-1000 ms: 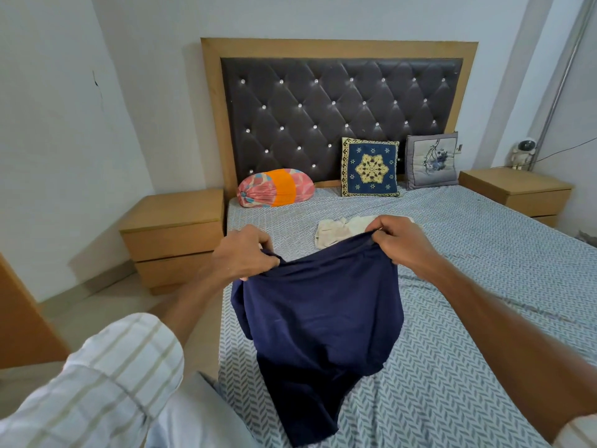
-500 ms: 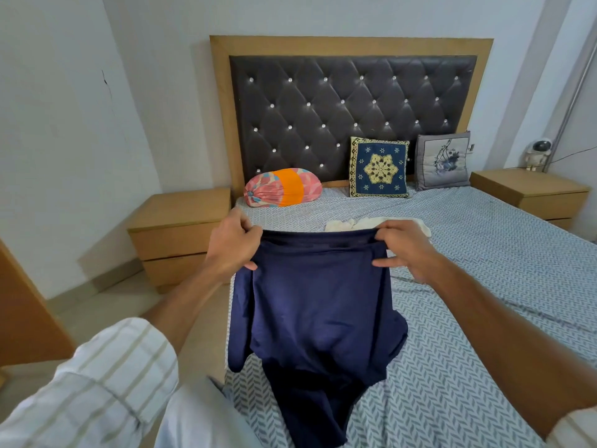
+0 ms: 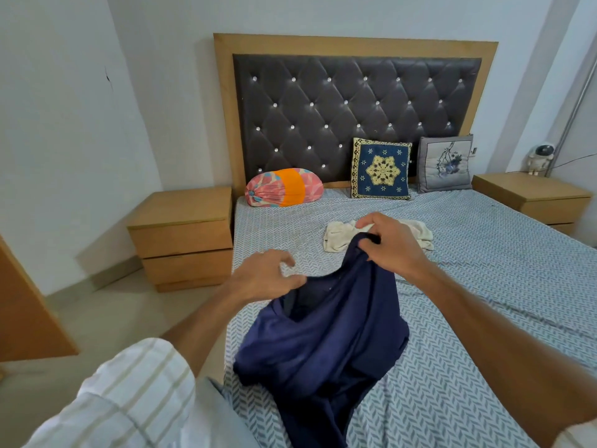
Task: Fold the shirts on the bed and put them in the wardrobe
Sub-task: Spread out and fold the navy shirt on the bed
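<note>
Fingers of the right hand (image 3: 392, 245) curl round a bunched edge of the navy shirt (image 3: 323, 344); their tips are hidden in the cloth. Left hand (image 3: 266, 276) hovers beside the shirt, fingers loosely bent; contact cannot be confirmed. Shirt sags crumpled onto the bed (image 3: 484, 286), lower part cut off by the frame. Cream garment (image 3: 337, 236) lies beyond, partly hidden by the right hand.

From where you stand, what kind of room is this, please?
Most likely a bedroom in a home. A bed with a tufted headboard fills the view, a wooden nightstand stands on each side, and cushions lean against the headboard.
</note>
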